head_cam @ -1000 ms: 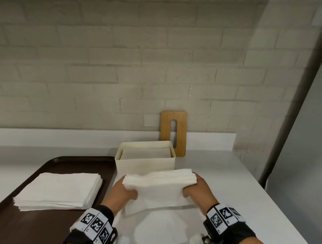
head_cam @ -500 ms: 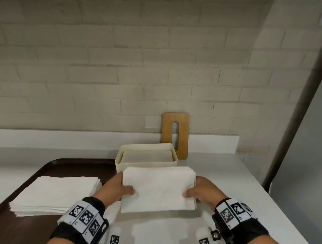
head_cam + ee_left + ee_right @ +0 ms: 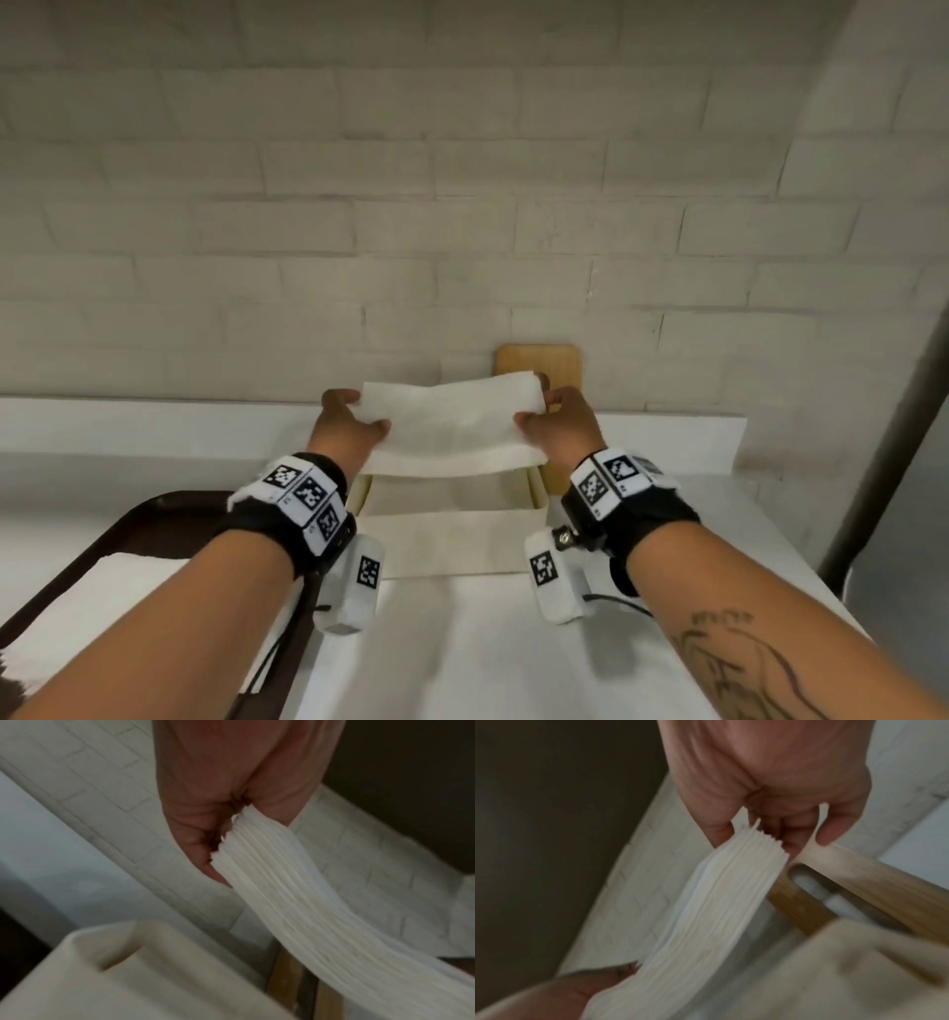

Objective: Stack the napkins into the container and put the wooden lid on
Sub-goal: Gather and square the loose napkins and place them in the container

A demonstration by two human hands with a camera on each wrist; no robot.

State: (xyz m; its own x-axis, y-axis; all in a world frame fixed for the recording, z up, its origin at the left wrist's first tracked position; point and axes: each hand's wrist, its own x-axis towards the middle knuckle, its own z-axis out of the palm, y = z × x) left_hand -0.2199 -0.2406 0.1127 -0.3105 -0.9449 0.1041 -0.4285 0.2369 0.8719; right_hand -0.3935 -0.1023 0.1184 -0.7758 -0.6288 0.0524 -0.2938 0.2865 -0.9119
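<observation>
While both hands pinch the napkin bundle (image 3: 452, 421) just above the container (image 3: 452, 545), left hand (image 3: 349, 426) and right hand (image 3: 560, 424) each grip an end; lower it level, I'd say, ends together. Behind the container, the wooden lid (image 3: 539, 360) is half hidden; the container's contents stay unclear.

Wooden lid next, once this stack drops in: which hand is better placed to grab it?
Right, probably. The wooden lid leans on the wall just behind the right hand; the left hand sits across the container.
</observation>
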